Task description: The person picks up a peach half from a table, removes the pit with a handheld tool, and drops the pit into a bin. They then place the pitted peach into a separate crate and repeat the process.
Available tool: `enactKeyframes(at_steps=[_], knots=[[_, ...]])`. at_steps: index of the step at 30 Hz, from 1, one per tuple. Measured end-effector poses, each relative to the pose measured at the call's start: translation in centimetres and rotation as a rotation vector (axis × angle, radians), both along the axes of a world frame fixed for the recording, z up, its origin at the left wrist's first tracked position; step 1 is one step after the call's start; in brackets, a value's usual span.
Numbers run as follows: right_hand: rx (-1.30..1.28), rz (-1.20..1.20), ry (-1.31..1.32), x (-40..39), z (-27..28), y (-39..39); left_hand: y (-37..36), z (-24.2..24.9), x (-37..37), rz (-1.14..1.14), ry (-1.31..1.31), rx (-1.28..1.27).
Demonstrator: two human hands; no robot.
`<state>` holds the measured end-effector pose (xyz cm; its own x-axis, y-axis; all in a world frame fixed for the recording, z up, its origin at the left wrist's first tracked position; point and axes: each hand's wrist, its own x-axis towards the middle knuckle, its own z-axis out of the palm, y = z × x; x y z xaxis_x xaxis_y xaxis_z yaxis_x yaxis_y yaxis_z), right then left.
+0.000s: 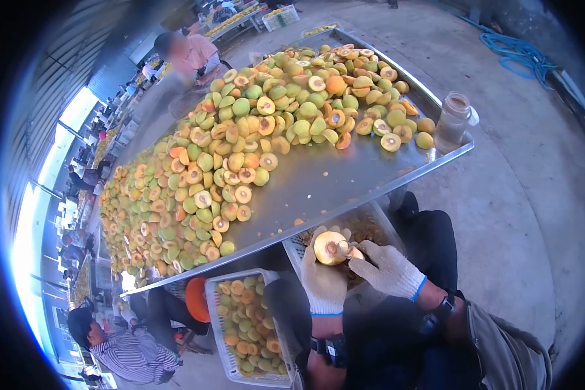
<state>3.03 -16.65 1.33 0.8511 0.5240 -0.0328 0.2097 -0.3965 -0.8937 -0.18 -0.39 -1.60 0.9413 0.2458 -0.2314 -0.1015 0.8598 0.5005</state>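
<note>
My left hand (325,283), in a white knit glove, holds a halved peach (327,247) with its pale cut face and brown pit area turned up. My right hand (391,268), gloved too, is closed close against the fruit's right side. Something small shows at its fingertips beside the pit, but I cannot make out what it is. Both hands are above a white crate (388,229) with brown scraps in it, just below the near edge of the metal table (318,182).
Many halved peaches (240,130) are heaped on the table. A clear bottle (452,123) stands at its right corner. Another crate (212,325) of halves and an orange bucket (197,300) are at lower left. People sit nearby; a blue hose (517,52) lies on the floor.
</note>
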Motion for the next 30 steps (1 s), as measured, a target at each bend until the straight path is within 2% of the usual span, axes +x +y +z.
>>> enactKeyframes(at_steps=[2, 9, 15, 19, 22, 24, 30], knots=[[-0.008, -0.022, 0.097, -0.6, 0.8, 0.4, -0.5, -0.1, -0.4, 0.019, -0.002, 0.025], [-0.055, -0.021, 0.112, -1.9, 0.8, 1.6, -1.4, 0.8, -0.8, 0.168, 0.161, 0.095], [-0.015, -0.059, 0.101, -2.9, 0.9, 2.6, -2.0, 0.3, -0.6, 0.309, 0.176, 0.178], [-0.06, -0.047, 0.126, -3.1, 1.2, 2.9, -2.2, 1.5, -0.6, 0.328, 0.257, 0.216], [-0.056, -0.049, 0.136, -3.2, 0.5, 2.9, -2.1, 1.9, -0.4, 0.25, 0.283, 0.125], [-0.039, -0.042, 0.114, -3.2, 0.4, 3.0, -2.0, 1.3, -0.2, 0.222, 0.22, 0.171], [-0.04, -0.061, 0.075, -3.0, -0.3, 2.5, -2.1, 0.9, 0.4, 0.221, 0.253, 0.264]])
